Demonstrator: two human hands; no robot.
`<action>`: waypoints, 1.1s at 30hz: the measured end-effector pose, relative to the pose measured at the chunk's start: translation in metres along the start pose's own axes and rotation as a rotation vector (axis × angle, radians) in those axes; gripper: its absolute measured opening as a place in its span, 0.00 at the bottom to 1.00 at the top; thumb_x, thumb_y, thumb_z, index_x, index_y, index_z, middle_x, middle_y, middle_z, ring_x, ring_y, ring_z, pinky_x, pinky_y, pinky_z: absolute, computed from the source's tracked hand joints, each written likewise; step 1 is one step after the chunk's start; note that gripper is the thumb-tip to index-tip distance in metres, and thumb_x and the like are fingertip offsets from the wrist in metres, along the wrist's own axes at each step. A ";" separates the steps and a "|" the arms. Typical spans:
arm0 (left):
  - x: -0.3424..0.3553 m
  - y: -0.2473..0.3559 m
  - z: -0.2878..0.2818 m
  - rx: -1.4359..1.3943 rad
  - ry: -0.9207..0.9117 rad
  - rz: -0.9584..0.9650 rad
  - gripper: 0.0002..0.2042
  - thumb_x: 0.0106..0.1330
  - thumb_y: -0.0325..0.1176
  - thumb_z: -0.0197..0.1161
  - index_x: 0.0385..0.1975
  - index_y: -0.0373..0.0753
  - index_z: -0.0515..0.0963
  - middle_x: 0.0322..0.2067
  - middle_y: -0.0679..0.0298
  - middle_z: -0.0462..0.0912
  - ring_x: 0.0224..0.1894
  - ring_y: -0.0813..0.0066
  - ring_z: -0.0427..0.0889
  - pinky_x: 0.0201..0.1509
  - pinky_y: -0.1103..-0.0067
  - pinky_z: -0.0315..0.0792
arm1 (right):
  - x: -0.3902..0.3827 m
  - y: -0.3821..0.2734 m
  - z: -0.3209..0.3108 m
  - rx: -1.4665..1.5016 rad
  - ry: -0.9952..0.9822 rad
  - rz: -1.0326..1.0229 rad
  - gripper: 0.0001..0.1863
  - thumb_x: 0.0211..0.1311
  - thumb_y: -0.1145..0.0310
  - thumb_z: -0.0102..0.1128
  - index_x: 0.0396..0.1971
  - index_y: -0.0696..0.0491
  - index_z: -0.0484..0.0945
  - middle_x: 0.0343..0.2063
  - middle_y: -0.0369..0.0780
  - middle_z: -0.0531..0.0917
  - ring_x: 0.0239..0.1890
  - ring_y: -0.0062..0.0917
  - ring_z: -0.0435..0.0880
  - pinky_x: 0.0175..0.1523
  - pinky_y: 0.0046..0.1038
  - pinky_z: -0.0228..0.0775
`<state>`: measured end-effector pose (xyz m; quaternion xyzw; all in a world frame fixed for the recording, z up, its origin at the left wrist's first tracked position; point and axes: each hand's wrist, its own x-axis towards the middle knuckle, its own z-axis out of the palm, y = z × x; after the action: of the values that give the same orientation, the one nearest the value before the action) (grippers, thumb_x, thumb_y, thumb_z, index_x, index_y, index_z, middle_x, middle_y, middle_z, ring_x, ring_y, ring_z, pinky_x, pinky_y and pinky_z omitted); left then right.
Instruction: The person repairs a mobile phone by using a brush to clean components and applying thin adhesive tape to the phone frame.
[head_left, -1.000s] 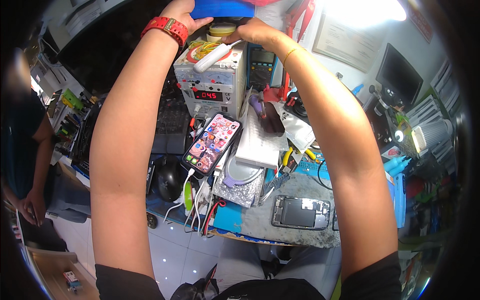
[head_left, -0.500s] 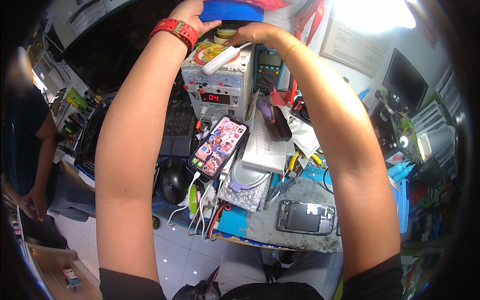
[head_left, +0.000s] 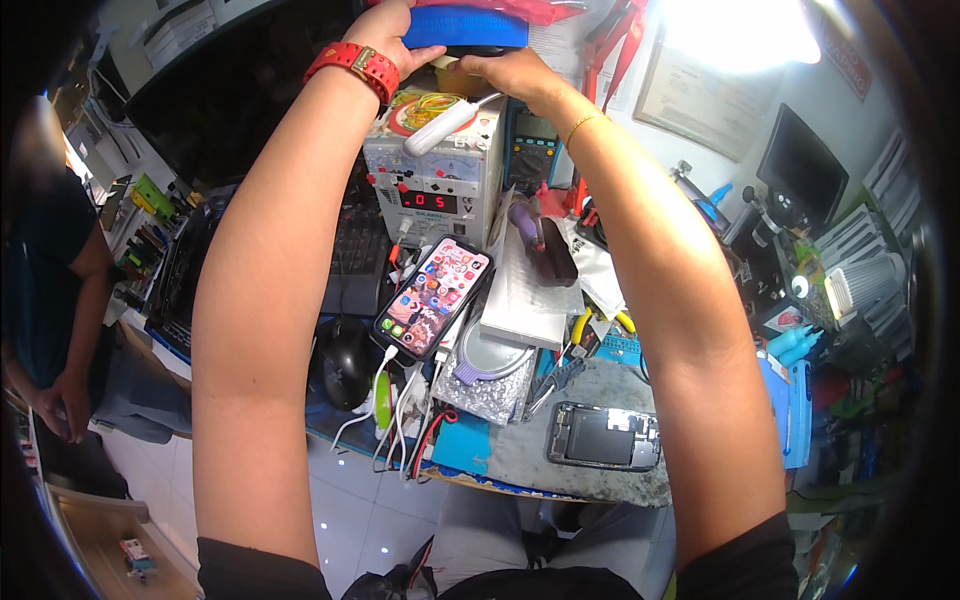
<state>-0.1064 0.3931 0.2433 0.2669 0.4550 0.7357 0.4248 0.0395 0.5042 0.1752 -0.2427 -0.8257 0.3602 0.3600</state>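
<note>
Both my arms reach far forward over the bench. My left hand, above a red watch strap, is at the left end of a blue box-like thing. Its thumb points right below the box; its other fingers are mostly hidden. My right hand is closed on a yellowish round thing, apparently a roll of tape, just under the blue box. Below them stands a white power supply with a lit red display. On its top lie coiled yellow-green wire and a white stick-like tool.
A lit phone with a white cable leans before the power supply. An opened phone lies on the grey mat. A multimeter, a black mouse and a white box are nearby. A person is at left.
My right hand has risen slightly, and the yellowish roll shows more fully beneath its fingers. The blue box sits a little lower in view. The power supply's display reading has changed.
</note>
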 end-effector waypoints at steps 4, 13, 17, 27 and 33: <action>0.003 0.002 -0.005 -0.014 -0.025 0.006 0.15 0.80 0.40 0.47 0.60 0.47 0.74 0.60 0.59 0.78 0.65 0.59 0.74 0.67 0.50 0.70 | -0.008 -0.006 0.009 0.092 0.104 -0.007 0.20 0.59 0.57 0.73 0.46 0.54 0.88 0.42 0.38 0.89 0.44 0.25 0.86 0.52 0.27 0.76; 0.002 -0.008 -0.006 -0.006 -0.066 0.033 0.13 0.77 0.39 0.53 0.51 0.46 0.82 0.51 0.59 0.84 0.59 0.60 0.79 0.64 0.55 0.71 | -0.052 -0.030 -0.003 -0.412 0.541 0.166 0.37 0.51 0.50 0.76 0.46 0.72 0.81 0.51 0.64 0.80 0.51 0.52 0.86 0.60 0.41 0.78; -0.017 -0.013 0.008 0.037 0.113 0.074 0.16 0.77 0.37 0.59 0.60 0.39 0.73 0.64 0.51 0.71 0.66 0.49 0.73 0.67 0.51 0.76 | -0.079 -0.035 -0.012 -0.464 0.505 0.170 0.40 0.55 0.46 0.71 0.48 0.74 0.78 0.51 0.71 0.77 0.54 0.58 0.83 0.60 0.44 0.77; -0.001 -0.023 -0.004 0.032 0.157 -0.030 0.19 0.79 0.42 0.57 0.62 0.39 0.70 0.63 0.51 0.72 0.65 0.49 0.74 0.67 0.50 0.75 | -0.121 -0.047 -0.032 -0.629 0.347 0.058 0.34 0.65 0.48 0.66 0.48 0.70 0.79 0.45 0.69 0.79 0.45 0.57 0.86 0.53 0.44 0.82; 0.009 -0.024 -0.013 0.028 0.091 -0.065 0.22 0.78 0.46 0.59 0.63 0.39 0.70 0.61 0.53 0.75 0.64 0.49 0.75 0.68 0.51 0.75 | -0.142 -0.060 -0.046 -0.633 0.199 0.152 0.29 0.75 0.49 0.56 0.50 0.66 0.80 0.42 0.61 0.83 0.43 0.52 0.87 0.52 0.44 0.81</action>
<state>-0.1119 0.4001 0.2161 0.2242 0.4923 0.7266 0.4236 0.1545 0.3923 0.1843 -0.4373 -0.8368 0.0864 0.3180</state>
